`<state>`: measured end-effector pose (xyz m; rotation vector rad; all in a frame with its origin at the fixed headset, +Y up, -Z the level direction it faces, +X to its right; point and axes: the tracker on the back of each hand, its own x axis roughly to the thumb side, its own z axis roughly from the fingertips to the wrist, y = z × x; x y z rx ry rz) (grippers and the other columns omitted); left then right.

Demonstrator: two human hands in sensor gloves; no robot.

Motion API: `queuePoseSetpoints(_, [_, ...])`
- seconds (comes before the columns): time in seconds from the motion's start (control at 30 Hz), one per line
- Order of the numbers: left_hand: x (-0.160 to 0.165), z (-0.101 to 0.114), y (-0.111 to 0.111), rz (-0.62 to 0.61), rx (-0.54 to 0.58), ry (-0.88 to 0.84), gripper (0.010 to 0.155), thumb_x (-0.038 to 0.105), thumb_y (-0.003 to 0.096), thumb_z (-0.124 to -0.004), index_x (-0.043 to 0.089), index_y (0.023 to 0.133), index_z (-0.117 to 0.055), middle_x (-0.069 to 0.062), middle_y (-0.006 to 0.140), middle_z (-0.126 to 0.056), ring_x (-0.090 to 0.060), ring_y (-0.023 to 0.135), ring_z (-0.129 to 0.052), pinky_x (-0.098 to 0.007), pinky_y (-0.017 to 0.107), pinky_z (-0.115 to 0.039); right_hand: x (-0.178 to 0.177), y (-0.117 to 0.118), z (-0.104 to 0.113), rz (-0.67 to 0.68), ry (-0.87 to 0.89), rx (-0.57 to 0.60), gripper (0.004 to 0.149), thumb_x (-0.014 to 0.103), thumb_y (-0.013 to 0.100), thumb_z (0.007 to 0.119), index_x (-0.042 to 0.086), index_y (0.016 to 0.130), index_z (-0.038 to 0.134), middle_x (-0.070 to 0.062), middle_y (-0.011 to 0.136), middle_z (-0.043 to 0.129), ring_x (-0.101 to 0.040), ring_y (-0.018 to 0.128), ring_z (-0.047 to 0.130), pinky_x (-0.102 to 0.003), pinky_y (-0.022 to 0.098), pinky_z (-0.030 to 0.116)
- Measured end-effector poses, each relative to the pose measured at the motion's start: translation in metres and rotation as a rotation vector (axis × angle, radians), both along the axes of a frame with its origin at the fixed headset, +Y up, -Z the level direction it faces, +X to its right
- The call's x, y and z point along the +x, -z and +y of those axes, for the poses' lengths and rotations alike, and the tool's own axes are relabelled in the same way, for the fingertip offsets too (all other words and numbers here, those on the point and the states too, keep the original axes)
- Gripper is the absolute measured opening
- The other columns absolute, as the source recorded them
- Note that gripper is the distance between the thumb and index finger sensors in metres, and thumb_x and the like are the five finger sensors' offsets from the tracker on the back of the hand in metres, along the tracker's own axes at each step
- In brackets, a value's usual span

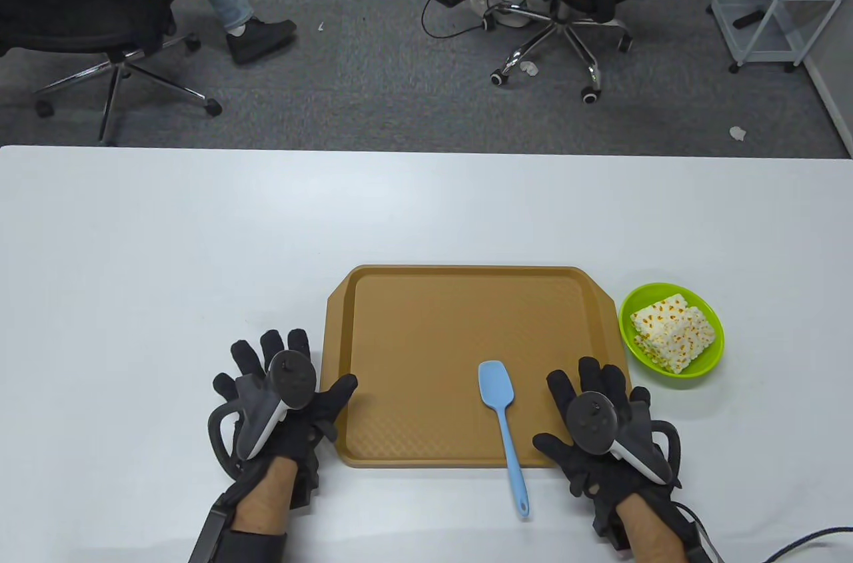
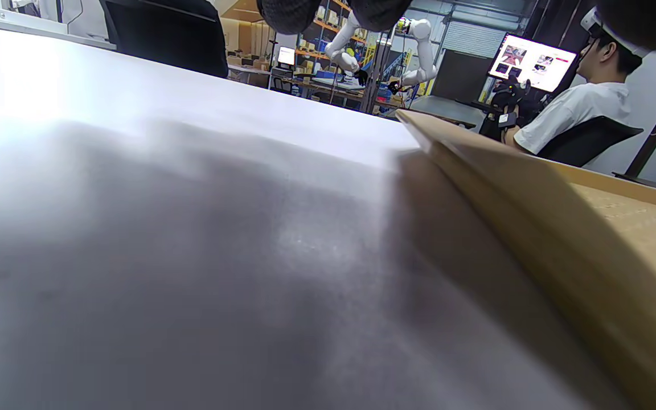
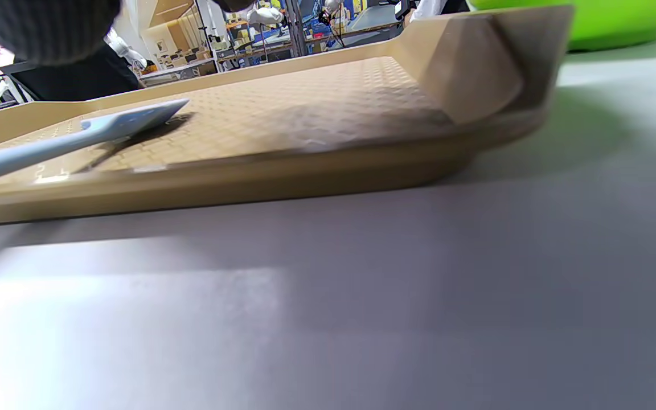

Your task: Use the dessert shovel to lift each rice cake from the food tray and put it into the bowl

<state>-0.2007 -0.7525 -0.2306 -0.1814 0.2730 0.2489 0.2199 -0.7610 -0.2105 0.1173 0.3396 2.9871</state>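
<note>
Both hands are laid flat, fingers spread: left hand (image 1: 280, 390), right hand (image 1: 600, 430) | dessert shovel (image 1: 503, 420) is propped across food tray (image 1: 466, 296) near rim | rice cakes (image 1: 673, 331) are stacked in bowl (image 1: 636, 310)

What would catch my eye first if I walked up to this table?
Probably the bright green bowl right of the brown tray, with rice cakes stacked inside. Next, the pale blue shovel lying over the tray's near edge, its blade on the tray. Two black-gloved hands, the left hand and right hand, rest flat beside the tray's near corners.
</note>
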Motion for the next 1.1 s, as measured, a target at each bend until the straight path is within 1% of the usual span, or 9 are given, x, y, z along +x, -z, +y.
queuePoseSetpoints(0.1, [0.0009, -0.002, 0.0006, -0.004, -0.012, 0.0, 0.098, 0.084, 0.0338, -0.067, 0.032, 0.11, -0.031, -0.01, 0.123, -0.025, -0.05, 0.109, -0.016, -0.077, 0.069, -0.02, 0.0027, 0.0008, 0.0003, -0.013, 0.018, -0.002, 0.084, 0.068, 0.03, 0.057, 0.041, 0.102, 0.022, -0.004, 0.111, 0.003, -0.045, 0.103, 0.008, -0.069, 0.065, 0.017])
queuePoseSetpoints(0.2, [0.0012, -0.0024, 0.0015, -0.003, -0.015, -0.004, 0.099, 0.083, 0.0338, -0.067, 0.032, 0.11, -0.031, -0.011, 0.123, -0.025, -0.05, 0.109, -0.016, -0.077, 0.069, -0.021, 0.0032, 0.0012, 0.0008, -0.016, 0.017, -0.005, 0.084, 0.068, 0.03, 0.057, 0.041, 0.102, 0.022, -0.004, 0.111, 0.003, -0.045, 0.103, 0.008, -0.069, 0.065, 0.017])
queuePoseSetpoints(0.5, [0.0031, -0.0038, 0.0024, -0.006, -0.02, -0.028, 0.098, 0.083, 0.0342, -0.066, 0.03, 0.11, -0.034, -0.011, 0.123, -0.028, -0.052, 0.108, -0.019, -0.077, 0.069, -0.023, 0.0044, 0.0009, 0.0034, -0.028, 0.025, -0.001, 0.084, 0.068, 0.031, 0.058, 0.04, 0.102, 0.022, -0.004, 0.111, 0.005, -0.044, 0.103, 0.01, -0.069, 0.065, 0.018])
queuePoseSetpoints(0.97, [0.0055, -0.0048, 0.0017, -0.016, -0.025, -0.028, 0.097, 0.082, 0.0345, -0.067, 0.03, 0.11, -0.035, -0.011, 0.122, -0.03, -0.051, 0.108, -0.021, -0.076, 0.069, -0.023, 0.0057, 0.0004, 0.0017, -0.031, 0.035, 0.009, 0.084, 0.067, 0.031, 0.058, 0.04, 0.102, 0.024, -0.005, 0.112, 0.008, -0.045, 0.103, 0.014, -0.069, 0.066, 0.02])
queuePoseSetpoints(1.1, [0.0058, -0.0047, 0.0015, -0.014, -0.031, -0.031, 0.097, 0.082, 0.0345, -0.067, 0.029, 0.11, -0.035, -0.011, 0.122, -0.03, -0.051, 0.108, -0.021, -0.076, 0.069, -0.023, 0.0056, 0.0003, 0.0, -0.036, 0.027, -0.005, 0.084, 0.067, 0.031, 0.058, 0.04, 0.102, 0.024, -0.006, 0.112, 0.008, -0.045, 0.103, 0.014, -0.068, 0.066, 0.02])
